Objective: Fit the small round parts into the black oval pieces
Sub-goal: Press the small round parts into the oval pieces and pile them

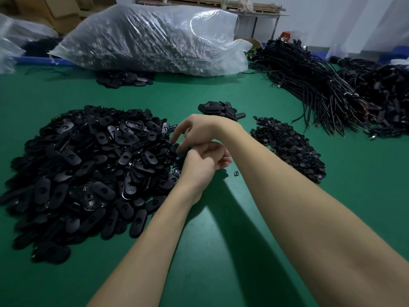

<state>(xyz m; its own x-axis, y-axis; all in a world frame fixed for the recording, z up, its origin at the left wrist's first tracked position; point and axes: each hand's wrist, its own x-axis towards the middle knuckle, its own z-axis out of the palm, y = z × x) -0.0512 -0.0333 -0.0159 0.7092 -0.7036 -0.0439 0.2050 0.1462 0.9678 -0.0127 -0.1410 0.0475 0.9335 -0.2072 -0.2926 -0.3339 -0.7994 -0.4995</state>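
Both hands meet beside heaped oval pieces (88, 169), axes mixed.

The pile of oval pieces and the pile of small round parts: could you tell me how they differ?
The pile of oval pieces lies to the left of the hands, the pile of small round parts to their right. The oval pile is much broader. Its pieces are elongated; the others are small discs. Both are black and lie on the green table.

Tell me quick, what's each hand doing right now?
Left hand: fingers curled; whether it holds anything cannot be told.
Right hand: fingers reaching down at the edge of the pile of black oval plastic pieces; grip cannot be told.
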